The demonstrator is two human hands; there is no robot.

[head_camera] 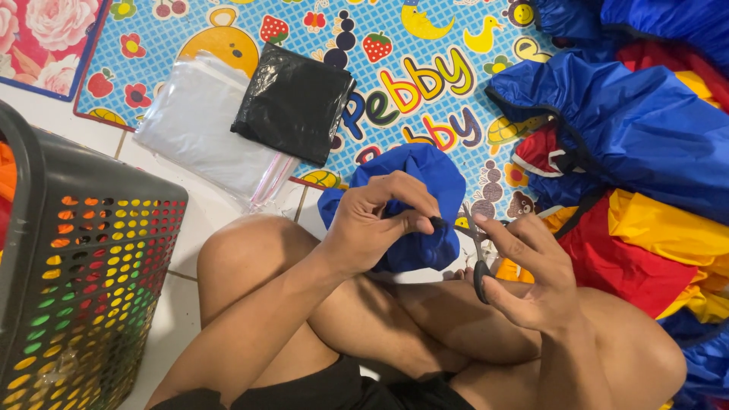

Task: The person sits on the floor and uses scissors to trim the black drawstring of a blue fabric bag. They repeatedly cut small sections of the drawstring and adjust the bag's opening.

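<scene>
Honestly, my left hand [372,228] pinching the bunched blue nylon fabric [410,205] sits close to the small black-handled scissors [478,258] gripped in my right hand [531,281], so I could nick a fingertip.

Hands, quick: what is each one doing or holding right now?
Left hand: closed, pinching the blue fabric piece at its black edge.
Right hand: closed around small scissors, blades pointing up toward the fabric.

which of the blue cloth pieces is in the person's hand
The small bunched blue cloth gripped by the left hand; the larger blue pieces lie untouched on the mat at upper right.
</scene>
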